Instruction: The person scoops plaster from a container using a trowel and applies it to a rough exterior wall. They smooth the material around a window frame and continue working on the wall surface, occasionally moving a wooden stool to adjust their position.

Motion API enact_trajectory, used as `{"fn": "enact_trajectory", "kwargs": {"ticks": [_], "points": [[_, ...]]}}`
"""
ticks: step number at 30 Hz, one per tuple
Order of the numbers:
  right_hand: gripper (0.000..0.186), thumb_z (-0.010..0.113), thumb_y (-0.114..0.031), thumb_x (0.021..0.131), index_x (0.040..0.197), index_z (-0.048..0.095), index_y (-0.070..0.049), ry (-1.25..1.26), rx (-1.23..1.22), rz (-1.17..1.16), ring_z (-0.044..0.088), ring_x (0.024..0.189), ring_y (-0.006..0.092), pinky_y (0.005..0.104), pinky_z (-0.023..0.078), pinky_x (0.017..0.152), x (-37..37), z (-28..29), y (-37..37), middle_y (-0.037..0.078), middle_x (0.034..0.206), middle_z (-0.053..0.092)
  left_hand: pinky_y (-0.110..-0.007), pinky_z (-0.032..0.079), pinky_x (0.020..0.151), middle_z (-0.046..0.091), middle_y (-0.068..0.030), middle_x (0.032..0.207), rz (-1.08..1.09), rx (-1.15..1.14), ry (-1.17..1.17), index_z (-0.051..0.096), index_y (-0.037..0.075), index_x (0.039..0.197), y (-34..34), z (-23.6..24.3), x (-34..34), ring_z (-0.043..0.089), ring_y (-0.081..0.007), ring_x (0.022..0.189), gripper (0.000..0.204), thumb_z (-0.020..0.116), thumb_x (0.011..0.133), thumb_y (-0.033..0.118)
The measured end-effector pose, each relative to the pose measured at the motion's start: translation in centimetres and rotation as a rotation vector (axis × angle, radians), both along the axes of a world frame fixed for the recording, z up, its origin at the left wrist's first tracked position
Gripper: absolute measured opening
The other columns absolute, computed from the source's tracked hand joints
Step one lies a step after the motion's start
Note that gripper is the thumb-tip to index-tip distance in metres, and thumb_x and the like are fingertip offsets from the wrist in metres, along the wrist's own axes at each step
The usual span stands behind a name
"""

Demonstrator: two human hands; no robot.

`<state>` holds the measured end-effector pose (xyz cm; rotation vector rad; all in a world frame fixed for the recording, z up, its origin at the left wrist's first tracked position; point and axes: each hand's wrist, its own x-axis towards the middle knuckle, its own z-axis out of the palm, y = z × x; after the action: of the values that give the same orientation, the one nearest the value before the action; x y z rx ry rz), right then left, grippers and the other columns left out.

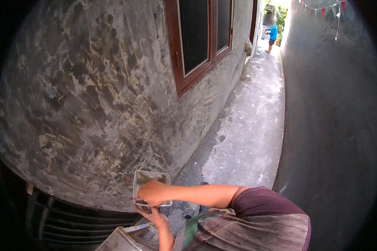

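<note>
A small rectangular tub (166, 178) with a pale, see-through rim is held up close to the mottled grey wall. My left hand (156, 217) supports it from below and at its near side, with the fingers curled against it. Over the tub's opening, my right hand (153, 193) is closed and reaches inside. Its fingertips, and anything pinched in them, are hidden from view. A dark patch shows at the tub's near edge beside the fingers, too small to make out.
The wall (96, 104) has patchy plaster and a brown-framed window (197, 37). A narrow concrete path (251, 125) runs beside a dark wall (331, 125). Far along it stands a person (272, 35) in blue. A box-like piece (117, 240) and dark slats (79, 221) lie low at left.
</note>
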<state>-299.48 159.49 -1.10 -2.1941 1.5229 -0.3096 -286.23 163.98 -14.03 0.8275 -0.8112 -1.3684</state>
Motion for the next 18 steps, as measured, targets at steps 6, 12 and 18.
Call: {"fn": "enact_trajectory", "kwargs": {"ticks": [6, 12, 18], "points": [[0.023, 0.069, -0.014, 0.074, 0.093, 0.073, -0.001, -0.08, -0.112, -0.205, 0.071, 0.093, 0.0413, 0.051, 0.056, 0.077, -4.4, -0.3, -1.7, 0.022, 0.09, 0.073, -0.053, 0.036, 0.113, 0.025, -0.0169, 0.163, -0.062, 0.003, -0.019, 0.015, 0.015, 0.162, -0.5, -2.3, 1.7, 0.033, -0.0356, 0.145, 0.094, 0.071, 0.086, 0.014], [0.022, 0.067, -0.012, 0.075, 0.092, 0.073, 0.001, 0.02, -0.11, -0.268, 0.071, 0.095, 0.0404, 0.0508, 0.056, 0.08, -4.5, -1.7, -1.0, 0.024, 0.095, 0.073, -0.05, 0.033, 0.116, 0.026, -0.0162, 0.162, -0.1, -0.024, 0.003, 0.019, 0.014, 0.161, 0.4, -0.6, -0.2, 0.034, -0.0338, 0.144, 0.094, 0.072, 0.085, 0.013], [0.026, 0.065, -0.011, 0.075, 0.095, 0.072, 0.003, -0.12, 0.04, -0.251, 0.07, 0.098, 0.0437, 0.0516, 0.055, 0.084, -5.9, -1.7, 0.2, 0.028, 0.097, 0.072, -0.048, 0.033, 0.117, 0.025, -0.0156, 0.162, -0.072, -0.008, -0.092, 0.017, 0.012, 0.162, 0.4, -1.7, -4.5, 0.033, -0.032, 0.146, 0.095, 0.074, 0.086, 0.007]]}}
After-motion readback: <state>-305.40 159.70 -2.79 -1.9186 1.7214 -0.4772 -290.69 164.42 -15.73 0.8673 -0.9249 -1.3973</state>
